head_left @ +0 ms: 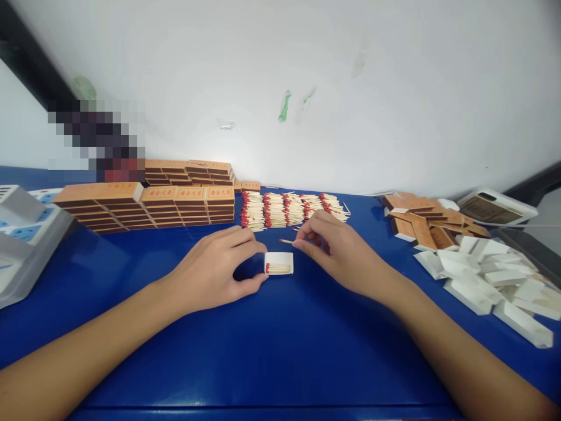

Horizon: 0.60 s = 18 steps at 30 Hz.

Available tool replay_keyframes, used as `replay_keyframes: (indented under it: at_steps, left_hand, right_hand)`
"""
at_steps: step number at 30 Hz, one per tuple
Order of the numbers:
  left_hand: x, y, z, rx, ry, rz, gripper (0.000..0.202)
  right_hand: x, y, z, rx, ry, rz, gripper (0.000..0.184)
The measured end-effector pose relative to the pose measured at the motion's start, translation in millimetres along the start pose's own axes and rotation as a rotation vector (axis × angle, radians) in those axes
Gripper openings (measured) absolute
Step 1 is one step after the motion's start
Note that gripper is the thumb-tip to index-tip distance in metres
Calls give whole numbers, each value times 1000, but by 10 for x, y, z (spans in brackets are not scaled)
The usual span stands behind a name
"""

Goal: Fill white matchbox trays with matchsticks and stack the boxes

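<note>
A white matchbox tray (pixel 280 258) lies on the blue table in front of me. Several red-headed matches (pixel 279 269) rest along its near side, heads to the left. My left hand (pixel 223 263) grips the left end of the tray between thumb and index finger. Just up and to the right of the tray, my right hand (pixel 326 242) pinches one match (pixel 287 241) by its plain end, red head pointing left. Behind both hands, rows of loose matches (pixel 284 210) are laid out in piles near the wall.
Stacked matchboxes (pixel 175 202) stand at the back left, beside a grey-white power strip (pixel 26 245). At the right are a heap of matchbox sleeves (pixel 423 219), a pile of white trays (pixel 491 272) and a phone (pixel 497 206). A white wall (pixel 333 88) bounds the blue table (pixel 263 362).
</note>
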<state>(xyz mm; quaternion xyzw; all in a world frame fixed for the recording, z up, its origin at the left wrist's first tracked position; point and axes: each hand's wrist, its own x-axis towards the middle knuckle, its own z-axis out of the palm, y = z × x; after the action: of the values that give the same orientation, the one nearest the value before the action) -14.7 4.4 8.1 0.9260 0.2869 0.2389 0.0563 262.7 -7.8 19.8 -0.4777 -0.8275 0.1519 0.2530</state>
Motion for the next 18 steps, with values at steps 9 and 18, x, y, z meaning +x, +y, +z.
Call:
replay_keyframes:
  at_steps: [9,18]
  left_hand:
    - [0,-15,4,12,-6,-5,25]
    - [1,-14,-4,15,-9,-27,25]
  right_hand:
    - [-77,-185,148,-136,-73,-132,6]
    - [-60,-196,108,-100,31,-111,5]
